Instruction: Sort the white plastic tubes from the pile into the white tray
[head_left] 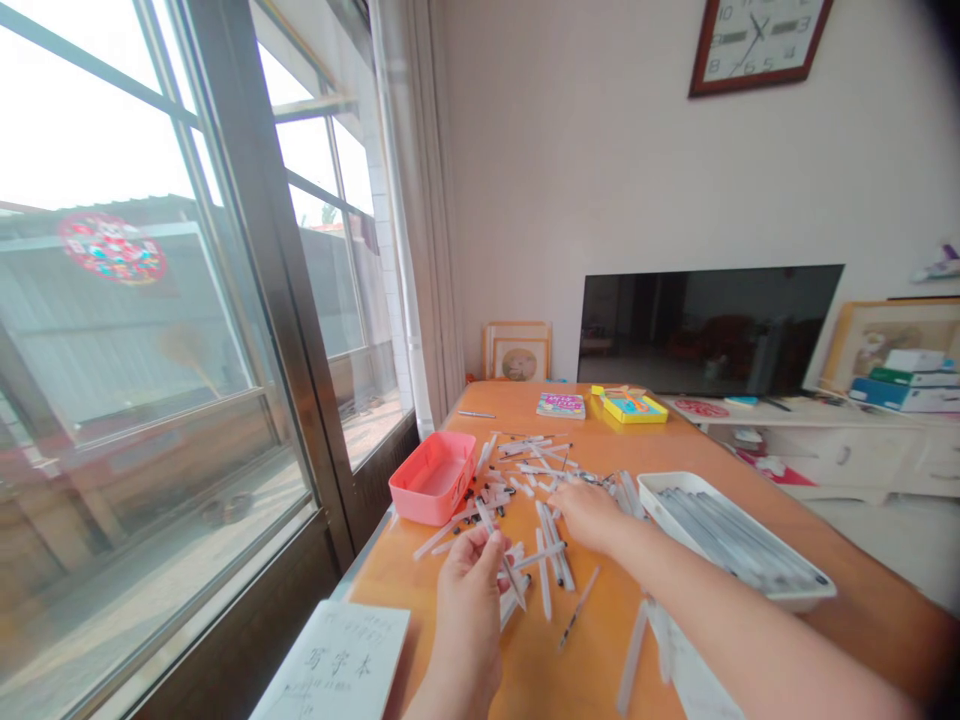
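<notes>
My left hand (472,570) is closed around a whitish pen barrel (489,522), thumb and fingers pinching it, and the barrel slants up from the grip. Farther away, my right hand (583,512) reaches down into the scattered pen parts (534,465), its fingers curled together; what they hold, if anything, is hidden. Translucent barrels and small black pieces lie spread on the table around both hands. A thin pen refill (579,608) lies by itself nearer to me, right of my left hand.
Left of the pile stands a pink bin (435,480). A white tray (720,530) of grey-looking pens sits under my right forearm's far side. A notebook (334,665) is at front left. A booklet (561,405) and yellow box (634,408) lie at the table's far end.
</notes>
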